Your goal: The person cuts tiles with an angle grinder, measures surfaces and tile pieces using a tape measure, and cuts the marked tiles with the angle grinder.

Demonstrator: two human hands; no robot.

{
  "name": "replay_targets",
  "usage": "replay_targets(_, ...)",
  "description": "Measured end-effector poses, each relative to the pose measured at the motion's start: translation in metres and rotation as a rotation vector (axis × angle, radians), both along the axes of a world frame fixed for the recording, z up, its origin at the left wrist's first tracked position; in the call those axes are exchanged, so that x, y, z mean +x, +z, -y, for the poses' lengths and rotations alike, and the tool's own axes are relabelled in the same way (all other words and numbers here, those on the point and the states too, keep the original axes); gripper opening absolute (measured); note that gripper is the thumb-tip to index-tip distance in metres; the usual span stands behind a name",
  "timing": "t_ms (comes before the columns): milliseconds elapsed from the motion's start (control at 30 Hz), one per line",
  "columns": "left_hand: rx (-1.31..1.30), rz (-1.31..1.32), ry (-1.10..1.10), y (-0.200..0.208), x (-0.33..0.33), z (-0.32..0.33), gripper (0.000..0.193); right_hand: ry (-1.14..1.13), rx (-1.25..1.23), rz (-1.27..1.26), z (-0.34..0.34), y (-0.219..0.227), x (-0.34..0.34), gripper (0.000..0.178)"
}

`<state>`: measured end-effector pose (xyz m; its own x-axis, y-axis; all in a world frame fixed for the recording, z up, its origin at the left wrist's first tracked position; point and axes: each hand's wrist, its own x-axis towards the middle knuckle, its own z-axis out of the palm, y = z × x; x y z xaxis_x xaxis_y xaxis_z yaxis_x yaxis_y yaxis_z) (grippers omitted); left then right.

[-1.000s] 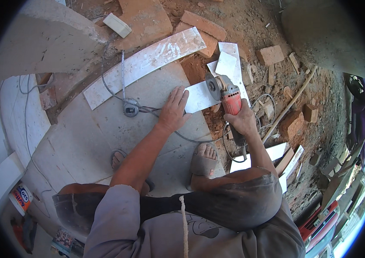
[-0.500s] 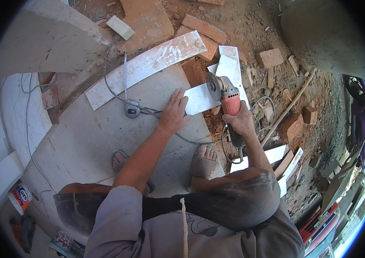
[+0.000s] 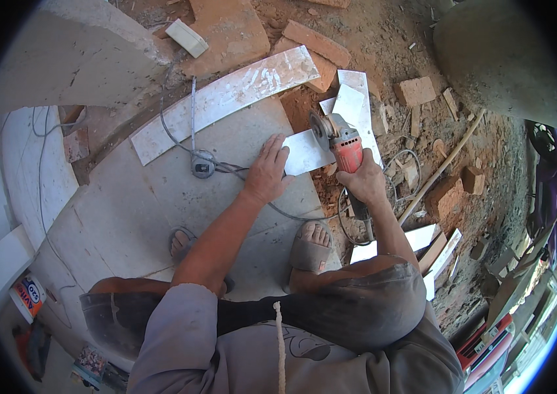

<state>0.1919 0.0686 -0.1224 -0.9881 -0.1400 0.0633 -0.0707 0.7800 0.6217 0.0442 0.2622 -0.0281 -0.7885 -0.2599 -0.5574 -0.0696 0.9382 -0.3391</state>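
Observation:
My right hand (image 3: 365,180) is wrapped round the red and black body of an angle grinder (image 3: 348,156). Its disc (image 3: 318,130) stands upright at the right end of a white tile strip (image 3: 303,155); whether it touches the tile, I cannot tell. My left hand (image 3: 266,174) lies with outstretched fingers on the strip's left end. Something small and dark shows by its thumb, too small to name. The strip juts past the edge of the grey slab (image 3: 226,131). A tape measure (image 3: 203,164), its blade partly pulled out, lies left of my left hand.
A long white tile piece (image 3: 226,105) lies across the slab's far side. More white offcuts (image 3: 359,108) and bricks (image 3: 415,90) are on the dirt to the right, beside a wooden pole (image 3: 446,161). The grey cord (image 3: 285,214) runs near my feet.
The grinder has tilted and shifted slightly up and left along with my right hand, its disc a little farther over the strip. My left hand stays almost in place.

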Motion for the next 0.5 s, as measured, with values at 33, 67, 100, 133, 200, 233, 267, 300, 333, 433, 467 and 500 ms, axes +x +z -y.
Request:
replay_targets(33,0.005,-0.002,-0.001,0.0000,-0.0006,-0.0002,0.071,0.001,0.002,-0.001,-0.0004,-0.0007,-0.0003,0.062)
replay_targets(67,0.009,-0.003,-0.002,0.0000,-0.0010,-0.0003,0.071,0.001,0.002,-0.004,-0.0011,-0.0022,-0.0004,0.063)
replay_targets(100,0.010,-0.004,-0.001,0.0001,-0.0011,-0.0004,0.071,0.001,0.002,-0.008,-0.0015,-0.0030,-0.0005,0.063)
replay_targets(133,0.008,-0.001,-0.001,0.0001,-0.0009,-0.0002,0.071,0.003,0.002,-0.008,-0.0009,-0.0029,-0.0005,0.063)
replay_targets(200,0.006,0.002,0.001,0.0000,-0.0008,0.0001,0.071,-0.001,0.018,-0.001,0.0004,-0.0028,0.0000,0.063)
replay_targets(233,0.010,0.005,0.000,-0.0001,-0.0011,0.0000,0.071,0.001,0.018,-0.002,0.0000,-0.0031,-0.0002,0.063)
replay_targets(267,0.014,0.007,-0.002,-0.0003,-0.0014,-0.0002,0.071,0.002,0.015,-0.007,-0.0008,-0.0041,-0.0003,0.063)
replay_targets(300,0.014,0.007,-0.001,-0.0003,-0.0014,-0.0004,0.071,0.004,0.013,-0.012,-0.0012,-0.0044,-0.0004,0.062)
replay_targets(333,0.012,0.016,0.002,-0.0003,-0.0013,-0.0003,0.072,0.005,0.012,-0.011,-0.0005,-0.0039,-0.0003,0.062)
replay_targets(433,0.006,0.032,0.004,0.0001,-0.0012,-0.0002,0.072,0.025,0.026,-0.002,0.0014,-0.0021,0.0002,0.062)
replay_targets(467,0.002,0.039,0.003,0.0003,-0.0011,-0.0003,0.072,0.012,0.023,-0.001,0.0016,-0.0020,0.0005,0.063)
replay_targets(500,0.002,0.039,0.004,0.0004,-0.0011,-0.0001,0.072,-0.002,0.021,0.000,0.0018,-0.0020,0.0007,0.063)
